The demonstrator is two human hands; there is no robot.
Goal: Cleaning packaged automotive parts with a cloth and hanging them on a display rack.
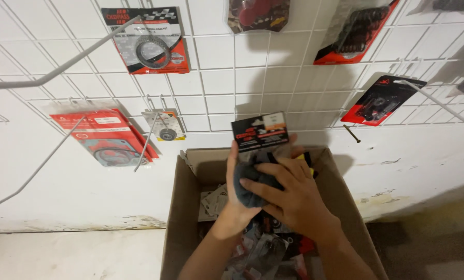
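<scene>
Hands wiping a packet above a carton.
Left hand [238,187] clasps a black-headed packet [260,133] over the box [182,207]; right hand [294,199] presses a dark cloth [250,179] on it. Red-and-black carded packs [148,40] hang on the white wire grid [216,67].

long wire hooks [60,65] jut from grid wall [216,78]; gaps between open.

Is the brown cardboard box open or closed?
Open. The brown cardboard box has its top flaps spread, showing packets inside; both hands hold a black-topped packet above it.
</scene>
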